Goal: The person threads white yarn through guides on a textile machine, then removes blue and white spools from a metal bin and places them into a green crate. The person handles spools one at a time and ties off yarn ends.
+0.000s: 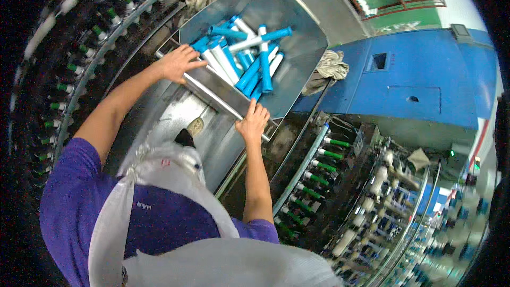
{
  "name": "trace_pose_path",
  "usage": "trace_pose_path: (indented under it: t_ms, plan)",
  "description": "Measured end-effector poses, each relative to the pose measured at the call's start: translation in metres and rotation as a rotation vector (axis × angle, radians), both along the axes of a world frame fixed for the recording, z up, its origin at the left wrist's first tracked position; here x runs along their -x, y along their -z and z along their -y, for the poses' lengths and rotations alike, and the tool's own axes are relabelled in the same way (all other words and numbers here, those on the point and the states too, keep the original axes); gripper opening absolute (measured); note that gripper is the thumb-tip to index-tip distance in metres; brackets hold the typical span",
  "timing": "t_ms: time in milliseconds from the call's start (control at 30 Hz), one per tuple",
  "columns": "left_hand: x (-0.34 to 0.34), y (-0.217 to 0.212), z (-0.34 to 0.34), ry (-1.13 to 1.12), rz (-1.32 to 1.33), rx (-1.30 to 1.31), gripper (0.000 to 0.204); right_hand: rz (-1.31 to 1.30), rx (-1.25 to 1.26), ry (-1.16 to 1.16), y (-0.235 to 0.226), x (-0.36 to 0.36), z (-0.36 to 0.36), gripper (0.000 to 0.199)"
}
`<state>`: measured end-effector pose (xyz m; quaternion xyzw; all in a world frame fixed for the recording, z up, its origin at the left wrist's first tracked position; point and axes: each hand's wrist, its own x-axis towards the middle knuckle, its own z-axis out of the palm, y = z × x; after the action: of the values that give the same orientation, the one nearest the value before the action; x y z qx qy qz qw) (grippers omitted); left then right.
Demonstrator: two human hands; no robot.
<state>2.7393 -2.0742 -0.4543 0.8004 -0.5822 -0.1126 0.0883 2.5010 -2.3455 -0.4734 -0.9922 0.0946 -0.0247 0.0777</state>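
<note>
A grey metal bin (305, 48) stands before me, with a heap of blue and white bobbin tubes (260, 56) piled loosely inside. My left hand (179, 64) grips the left part of the bin's near edge, fingers reaching over it toward the tubes. At the right end of the same edge, my right hand (254, 121) is closed over the rim with its fingertips on the inner side. A metal bar (212, 95) runs along this near side between my hands. Neither hand holds a tube.
Spinning-machine rows flank me: green-topped spindles (98, 33) curve along the left, and more green spindles (313, 178) stand at the right. Blue machine housing (409, 74) rises beyond the bin. Rags (332, 65) hang beside the bin. My shoe (195, 126) is on the floor below.
</note>
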Motion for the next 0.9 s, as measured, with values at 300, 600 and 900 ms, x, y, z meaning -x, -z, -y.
trace_pose_path:
  t_ms: [300, 600, 900]
  plan:
    - [-0.097, 0.038, 0.139, -0.006, 0.023, 0.023, 0.093, 0.007, -0.004, 0.012, 0.030, -0.108, 0.141, 0.081]
    - [-0.049, -0.002, 0.073, -0.020, 0.068, -0.040, 0.098, 0.040, -0.041, 0.056, -0.015, -0.055, 0.073, 0.078]
    - [-0.145, 0.021, 0.158, 0.047, 0.001, -0.170, 0.093, -0.031, -0.095, 0.087, 0.015, -0.133, 0.138, 0.082]
